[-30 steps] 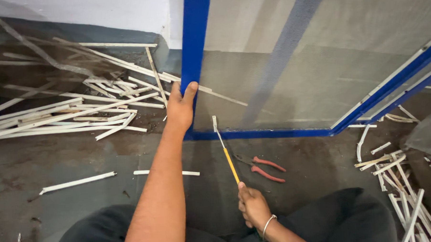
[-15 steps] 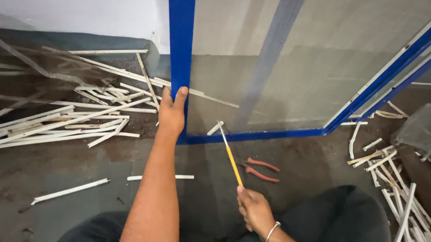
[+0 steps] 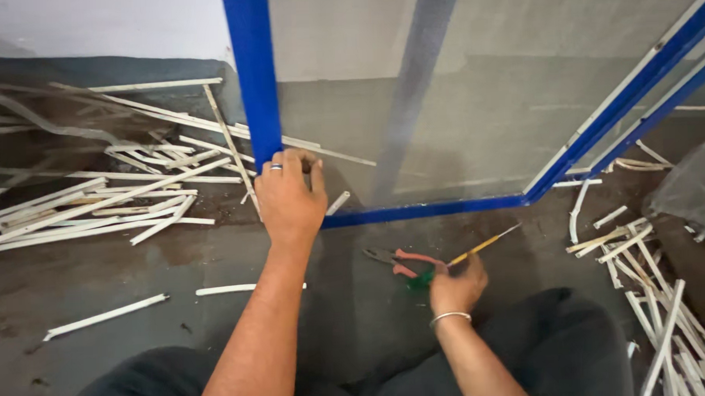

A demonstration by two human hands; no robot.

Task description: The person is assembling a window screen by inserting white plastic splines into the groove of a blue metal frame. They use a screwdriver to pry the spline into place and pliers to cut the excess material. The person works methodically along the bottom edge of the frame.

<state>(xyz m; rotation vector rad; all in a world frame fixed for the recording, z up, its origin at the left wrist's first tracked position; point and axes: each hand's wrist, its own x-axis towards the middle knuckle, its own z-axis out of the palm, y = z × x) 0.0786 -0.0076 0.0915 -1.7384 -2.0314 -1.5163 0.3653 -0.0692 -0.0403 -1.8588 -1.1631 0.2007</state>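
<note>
Two hands — one frame, one screwdriver.

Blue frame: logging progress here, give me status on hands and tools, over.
Left hand gripping blue frame at its lower corner. Right hand down on floor, holding yellow-handled tool. Red pliers lying beside it. White strips scattered around.

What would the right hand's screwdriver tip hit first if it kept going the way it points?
From the right hand, the yellow screwdriver points up and right. First in line looks like the blue frame's bottom rail near its corner, though depth is unclear.
</note>
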